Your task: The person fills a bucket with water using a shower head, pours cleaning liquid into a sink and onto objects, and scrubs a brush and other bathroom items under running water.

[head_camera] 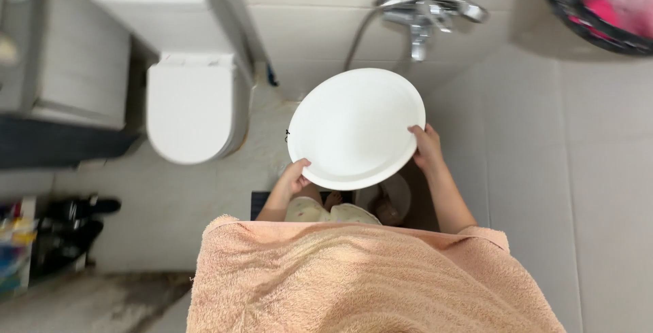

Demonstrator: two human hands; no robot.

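While gripped — bare white basin [354, 125].

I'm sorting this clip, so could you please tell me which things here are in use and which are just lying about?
In use:
white plate
left hand
right hand

Lying about:
toilet
wall tap
dark laundry basket
peach towel

Both hands hold a round white basin [355, 127] by its rim: the left hand [292, 178] grips the lower left edge, the right hand [427, 148] the right edge. A chrome wall tap [425, 13] is mounted above it. A white toilet [194, 105] stands to the left. A peach towel [367, 278] fills the foreground.
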